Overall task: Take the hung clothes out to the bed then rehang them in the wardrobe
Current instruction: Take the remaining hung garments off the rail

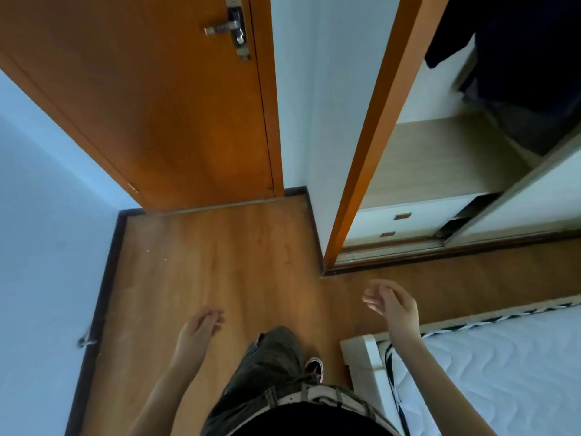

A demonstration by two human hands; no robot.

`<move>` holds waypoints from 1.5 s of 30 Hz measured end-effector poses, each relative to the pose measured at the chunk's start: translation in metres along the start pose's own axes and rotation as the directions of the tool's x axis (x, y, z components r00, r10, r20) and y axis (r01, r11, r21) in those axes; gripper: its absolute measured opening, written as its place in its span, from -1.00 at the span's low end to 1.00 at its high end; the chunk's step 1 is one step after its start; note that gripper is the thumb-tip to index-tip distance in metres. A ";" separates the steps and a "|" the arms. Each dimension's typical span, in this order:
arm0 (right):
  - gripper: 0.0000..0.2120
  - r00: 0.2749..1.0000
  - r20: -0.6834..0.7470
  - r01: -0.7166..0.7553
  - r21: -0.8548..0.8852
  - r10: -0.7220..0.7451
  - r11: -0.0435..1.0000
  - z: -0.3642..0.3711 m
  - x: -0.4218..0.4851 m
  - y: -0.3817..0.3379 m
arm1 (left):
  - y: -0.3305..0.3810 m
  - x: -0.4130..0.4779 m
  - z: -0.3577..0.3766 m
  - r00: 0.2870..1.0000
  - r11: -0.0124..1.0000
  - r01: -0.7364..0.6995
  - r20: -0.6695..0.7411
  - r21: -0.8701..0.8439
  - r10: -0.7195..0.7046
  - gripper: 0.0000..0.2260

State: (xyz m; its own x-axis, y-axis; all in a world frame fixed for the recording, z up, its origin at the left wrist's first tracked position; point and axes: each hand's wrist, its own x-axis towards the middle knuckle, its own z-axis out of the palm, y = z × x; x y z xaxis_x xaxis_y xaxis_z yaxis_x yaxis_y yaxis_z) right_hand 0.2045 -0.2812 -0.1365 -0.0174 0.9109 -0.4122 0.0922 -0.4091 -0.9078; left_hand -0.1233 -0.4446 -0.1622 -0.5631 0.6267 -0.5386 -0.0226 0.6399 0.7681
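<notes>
Dark clothes (518, 58) hang inside the open wardrobe (440, 158) at the upper right; only their lower parts show. The bed (503, 372), a white quilted mattress in a white frame, lies at the lower right with nothing on it. My left hand (198, 332) hovers over the wooden floor, fingers loosely curled and empty. My right hand (393, 303) is raised near the bed's corner, fingers apart and empty, well short of the wardrobe.
A shut orange door (151, 99) with a metal handle (226, 28) stands ahead on the left. White drawers (405, 221) sit low in the wardrobe, beside its sliding panel (540, 196). My legs and a shoe (314, 368) are below on the wooden floor (220, 262).
</notes>
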 end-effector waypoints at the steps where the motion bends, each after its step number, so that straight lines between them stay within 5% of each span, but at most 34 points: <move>1: -0.79 1.000 0.009 0.007 0.001 -0.007 1.000 0.007 0.018 -0.009 | 0.009 0.015 0.001 1.000 1.000 0.007 -0.004 0.006 -0.007 -0.78; 6: -0.80 0.999 -0.050 -0.020 0.006 0.021 1.000 0.031 0.101 -0.029 | 0.064 0.109 0.023 0.998 0.999 0.026 0.051 0.036 -0.028 -0.78; 10: -0.79 0.978 -0.196 -0.063 0.057 0.073 0.996 0.029 0.137 -0.048 | 0.137 0.177 0.067 0.968 0.985 -0.044 0.252 0.169 0.000 -0.79; 16: -0.77 0.893 -0.435 -0.061 0.124 0.110 0.990 -0.014 0.160 -0.062 | 0.236 0.210 0.160 0.740 0.852 -0.374 0.672 0.368 0.034 -0.78; 23: -0.78 0.751 -0.603 -0.095 0.304 0.269 0.948 -0.097 0.186 -0.048 | 0.305 0.195 0.313 0.516 0.719 -0.606 0.856 0.340 0.030 -0.81; 27: -0.79 0.758 -0.594 -0.097 0.306 0.269 0.947 -0.160 0.234 -0.058 | 0.339 0.187 0.404 0.510 0.749 -0.615 0.848 0.246 0.141 -0.83; 30: -0.78 0.801 -0.556 -0.066 0.289 0.224 0.955 -0.217 0.286 -0.092 | 0.372 0.176 0.466 0.573 0.806 -0.564 0.787 0.177 0.228 -0.83; 35: -0.76 0.923 -0.381 0.043 0.241 0.054 0.970 -0.292 0.368 -0.183 | 0.446 0.163 0.533 0.671 0.853 -0.520 0.636 0.037 0.382 -0.88; 38: -0.73 0.954 -0.281 0.163 0.204 -0.102 0.965 -0.320 0.414 -0.254 | 0.505 0.159 0.554 0.672 0.816 -0.577 0.542 -0.045 0.504 -0.81; 41: -0.72 0.913 -0.222 0.379 0.152 -0.342 0.913 -0.340 0.440 -0.343 | 0.583 0.141 0.560 0.645 0.740 -0.660 0.411 -0.126 0.645 -0.88; 45: -0.71 0.737 -0.238 0.669 0.127 -0.632 0.732 -0.361 0.448 -0.480 | 0.698 0.115 0.546 0.509 0.568 -0.792 0.271 -0.223 0.817 -0.90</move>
State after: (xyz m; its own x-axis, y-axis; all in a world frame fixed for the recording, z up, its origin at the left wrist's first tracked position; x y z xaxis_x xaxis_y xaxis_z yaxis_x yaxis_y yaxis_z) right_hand 0.5114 0.3427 0.1423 0.1655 0.9431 0.2884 -0.0709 0.3030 -0.9503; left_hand 0.2469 0.3172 0.1232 -0.0817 0.9623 0.2595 0.2492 -0.2324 0.9402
